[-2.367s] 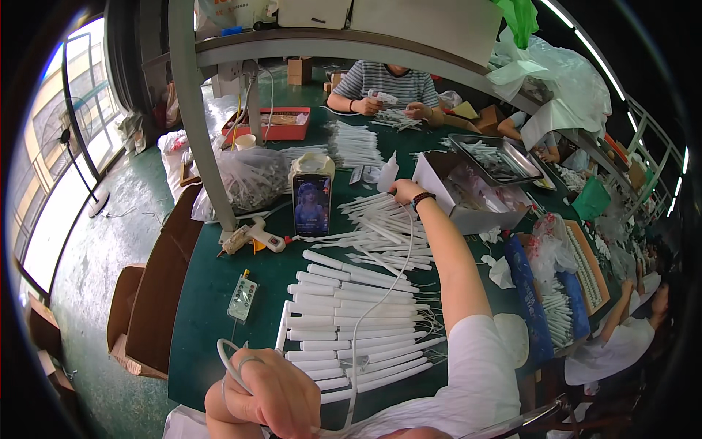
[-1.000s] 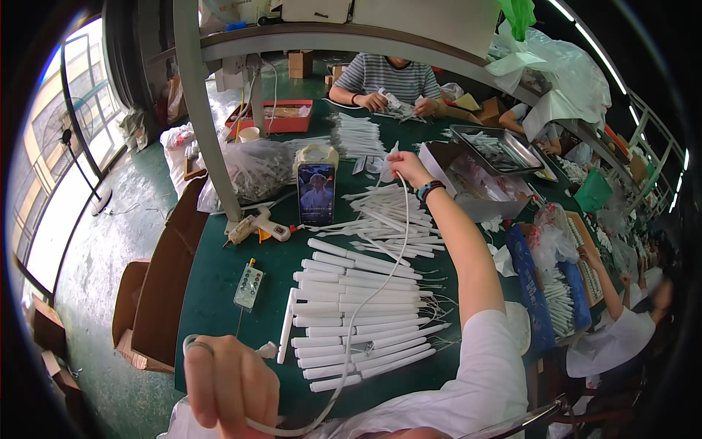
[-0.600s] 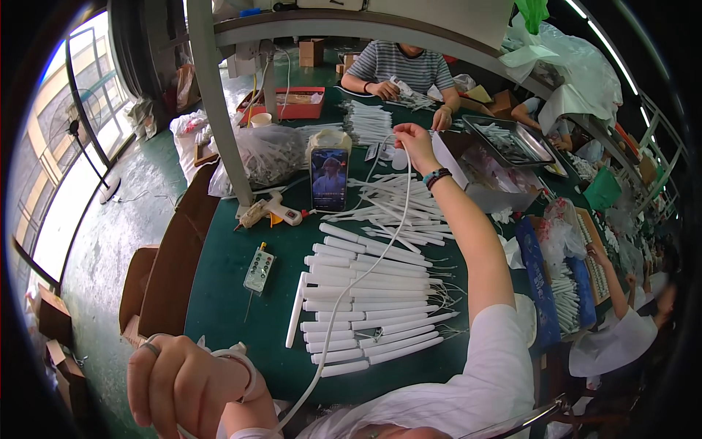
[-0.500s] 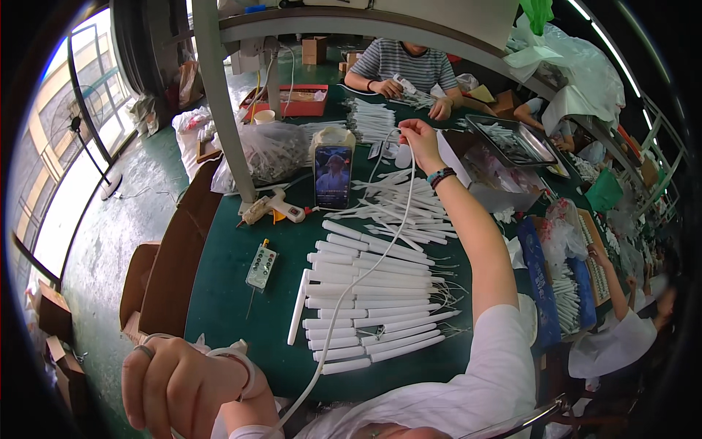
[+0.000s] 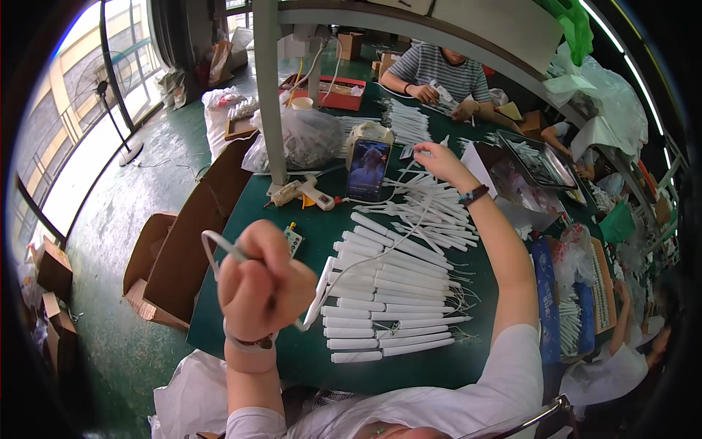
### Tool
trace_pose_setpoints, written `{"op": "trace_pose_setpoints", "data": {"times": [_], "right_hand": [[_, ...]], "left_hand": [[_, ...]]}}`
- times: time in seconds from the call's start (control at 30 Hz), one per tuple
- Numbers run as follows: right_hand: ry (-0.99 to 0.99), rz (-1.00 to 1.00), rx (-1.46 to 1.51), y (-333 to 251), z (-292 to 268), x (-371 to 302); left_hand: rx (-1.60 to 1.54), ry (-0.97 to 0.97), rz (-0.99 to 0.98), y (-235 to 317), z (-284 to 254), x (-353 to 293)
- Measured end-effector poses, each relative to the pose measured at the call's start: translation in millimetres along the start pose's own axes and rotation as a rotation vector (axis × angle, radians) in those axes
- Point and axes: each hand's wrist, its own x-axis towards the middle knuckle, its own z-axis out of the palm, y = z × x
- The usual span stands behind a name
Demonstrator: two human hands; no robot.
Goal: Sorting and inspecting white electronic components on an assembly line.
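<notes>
My left hand [image 5: 265, 282] is raised over the left part of the table, fingers closed round a white cable [image 5: 398, 245], with a loop standing out beside it. From there the cable runs across the white sticks toward my right hand [image 5: 443, 164], which pinches it beside the phone; its fingertips are small in view. The phone [image 5: 368, 170] stands upright with its screen lit. Below it lies a row of thick-ended white sticks [image 5: 387, 311] with thin wires at their right ends. More slim white sticks [image 5: 439, 212] are heaped behind them.
A glue gun [image 5: 311, 192] lies left of the phone, by a metal post [image 5: 268, 95]. A small circuit box [image 5: 293, 240] is partly behind my left hand. Cardboard [image 5: 197, 219] lines the left edge. Across the table a person [image 5: 439, 77] handles sticks; a tray [image 5: 537, 161] stands right.
My left hand has risen from the lower left to over the table, bringing the cable along. The right hand has come down slightly nearer the phone. The whole view has shifted.
</notes>
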Motion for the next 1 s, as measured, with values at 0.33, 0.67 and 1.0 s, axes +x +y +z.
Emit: {"op": "trace_pose_setpoints", "data": {"times": [0.33, 0.67, 1.0], "right_hand": [[-0.983, 0.041, 0.901, -211.6, 25.1, -103.1], [-0.518, 0.067, 0.852, -211.2, 12.4, -7.1], [0.326, -0.219, 0.22, -187.8, 18.1, 146.8]], "left_hand": [[0.901, -0.614, -0.549, -43.4, 7.3, 11.5], [1.341, -0.456, -0.507, -71.3, -32.1, 22.8], [1.599, 0.003, -0.159, -32.2, -43.1, 29.3]]}}
